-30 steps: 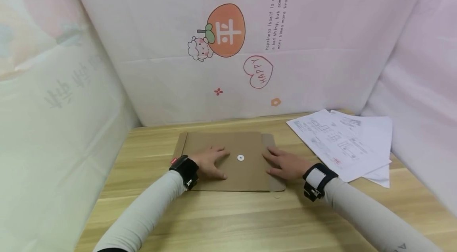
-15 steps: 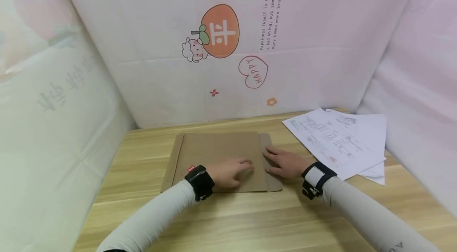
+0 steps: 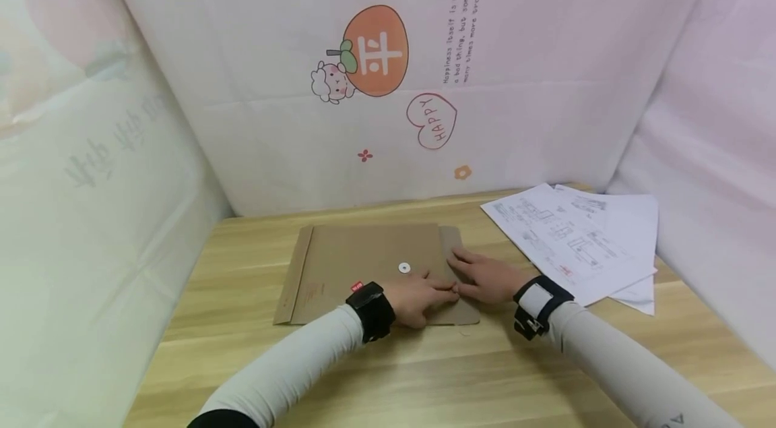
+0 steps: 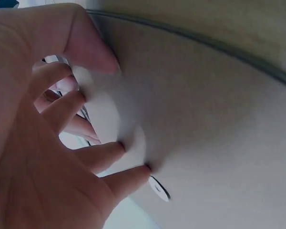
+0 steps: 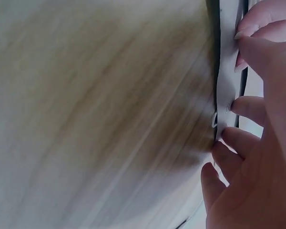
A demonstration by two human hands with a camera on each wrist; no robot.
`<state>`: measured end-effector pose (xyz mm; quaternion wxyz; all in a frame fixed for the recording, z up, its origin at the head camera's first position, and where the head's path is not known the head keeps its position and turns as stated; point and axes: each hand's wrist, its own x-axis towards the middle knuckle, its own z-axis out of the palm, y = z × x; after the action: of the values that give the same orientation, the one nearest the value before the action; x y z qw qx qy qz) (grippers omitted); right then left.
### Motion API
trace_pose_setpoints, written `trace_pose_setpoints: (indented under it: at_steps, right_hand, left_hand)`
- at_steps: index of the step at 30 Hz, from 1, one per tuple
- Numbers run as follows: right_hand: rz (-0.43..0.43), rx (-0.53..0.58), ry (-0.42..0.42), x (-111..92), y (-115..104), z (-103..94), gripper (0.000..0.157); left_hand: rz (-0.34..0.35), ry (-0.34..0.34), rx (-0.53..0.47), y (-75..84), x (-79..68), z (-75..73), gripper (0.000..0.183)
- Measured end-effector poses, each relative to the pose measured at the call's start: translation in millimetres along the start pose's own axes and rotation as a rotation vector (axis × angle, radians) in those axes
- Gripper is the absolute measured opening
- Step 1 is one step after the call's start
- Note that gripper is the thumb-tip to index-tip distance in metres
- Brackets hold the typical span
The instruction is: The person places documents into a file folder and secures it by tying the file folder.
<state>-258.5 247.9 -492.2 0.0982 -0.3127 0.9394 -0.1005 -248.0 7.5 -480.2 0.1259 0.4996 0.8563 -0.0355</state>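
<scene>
Head: high, near side, facing forward and down across the surface (image 3: 242, 360) to its far edge. Left wrist: close over the folder (image 4: 214, 124), left fingers (image 4: 126, 185) included. Right wrist: close, mostly surface, right fingers (image 5: 250, 109) at frame's right. Head, left wrist share the white button (image 4: 158, 189).

The brown document envelope (image 3: 364, 246) is looking like smooth, matt kraft card, and its round white button (image 3: 404, 267) is showing a plain, flat surface. The tabletop (image 3: 485, 381) is displaying smooth wood grain with a faint sheen. The drawing sheets (image 3: 570, 239) are appearing as thin matt paper, the backdrop (image 3: 285, 151) is resembling creased printed cloth, and the pale sleeves (image 3: 291, 366) are looking like soft matt fabric.
</scene>
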Motion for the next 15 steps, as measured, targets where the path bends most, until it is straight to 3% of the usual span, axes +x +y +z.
trace_pose_setpoints:
  at_steps: [9, 15]
  right_hand:
    - [-0.017, 0.025, 0.004, 2.1, 3.5, -4.7, 0.069]
    - [0.028, 0.048, -0.030, 1.3, 8.5, -13.3, 0.069]
  left_hand:
    - [0.008, -0.020, 0.040, 4.1, -2.7, -6.1, 0.079]
    - [-0.012, -0.009, 0.014, 6.7, -5.3, -5.4, 0.081]
